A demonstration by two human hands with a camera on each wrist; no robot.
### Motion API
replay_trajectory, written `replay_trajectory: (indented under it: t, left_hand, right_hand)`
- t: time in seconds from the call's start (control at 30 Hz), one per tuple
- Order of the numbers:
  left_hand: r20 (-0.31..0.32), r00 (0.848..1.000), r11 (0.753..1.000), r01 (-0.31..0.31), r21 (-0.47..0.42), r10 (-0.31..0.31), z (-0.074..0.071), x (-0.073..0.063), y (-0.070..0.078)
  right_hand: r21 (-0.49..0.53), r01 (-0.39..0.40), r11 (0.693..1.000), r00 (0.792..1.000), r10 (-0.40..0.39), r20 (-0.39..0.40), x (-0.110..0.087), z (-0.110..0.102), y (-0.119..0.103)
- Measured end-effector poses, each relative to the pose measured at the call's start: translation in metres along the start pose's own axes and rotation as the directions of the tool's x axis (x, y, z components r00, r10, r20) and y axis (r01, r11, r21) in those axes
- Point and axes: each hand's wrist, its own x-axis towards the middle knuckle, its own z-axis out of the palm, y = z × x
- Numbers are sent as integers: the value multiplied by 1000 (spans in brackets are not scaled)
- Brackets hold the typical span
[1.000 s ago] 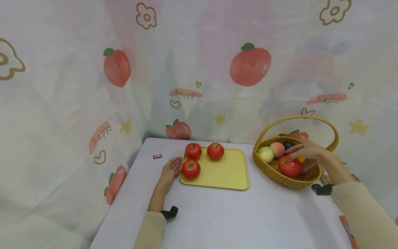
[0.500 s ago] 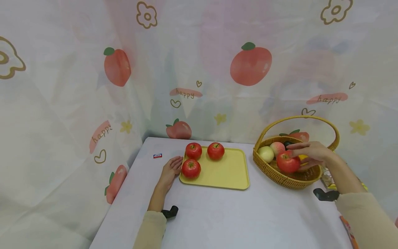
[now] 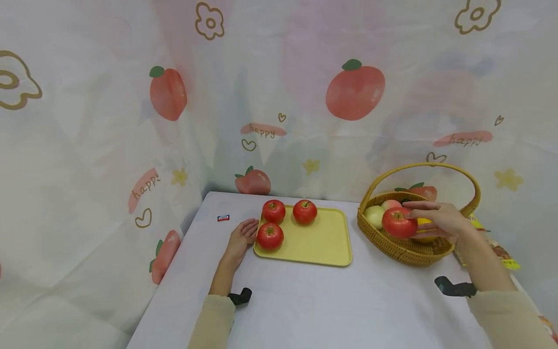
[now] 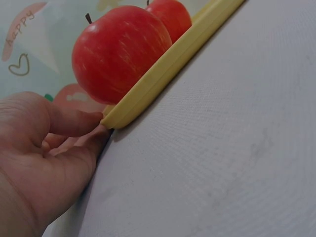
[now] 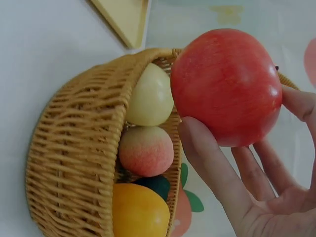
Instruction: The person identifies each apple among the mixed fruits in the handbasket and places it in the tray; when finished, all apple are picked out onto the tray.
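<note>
An apple [image 3: 398, 222] is grasped by the right hand [image 3: 440, 221] above the basket [image 3: 392, 242]. The tray [image 3: 322, 240] corner is touched by the relaxed left hand [image 3: 239, 241].

The person wears a long-sleeved top in a pale cream-yellow, a soft plain fabric with no print or pattern showing. The left sleeve [image 3: 212, 321] ends well short of the wrist, leaving the forearm and left hand [image 3: 240, 239] bare. The right sleeve [image 3: 505, 317] is the same cloth and also stops partway up the forearm, with the right hand [image 3: 440, 220] bare beyond it. A small black mount sits at each sleeve end: the left mount [image 3: 240, 296] and the right mount [image 3: 455, 287], both dark, matte and angular. No rings show on the fingers.
</note>
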Motion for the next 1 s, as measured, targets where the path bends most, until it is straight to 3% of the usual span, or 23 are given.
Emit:
replay_trajectory:
  t: [0.2, 0.53, 1.0]
  left_hand:
    - [8, 1000, 1000, 2, 13, -2, 1, 0, 0]
    - [-5, 1000, 1000, 14, 19, -14, 0, -2, 2]
    - [0, 1000, 1000, 10, 17, -10, 1, -2, 2]
  right_hand:
    - [132, 23, 991, 999, -18, -35, -5, 15, 9]
    - [340, 63, 938, 998, -51, -44, -11, 39, 9]
    - [437, 45, 898, 998, -20, -61, -7, 67, 9]
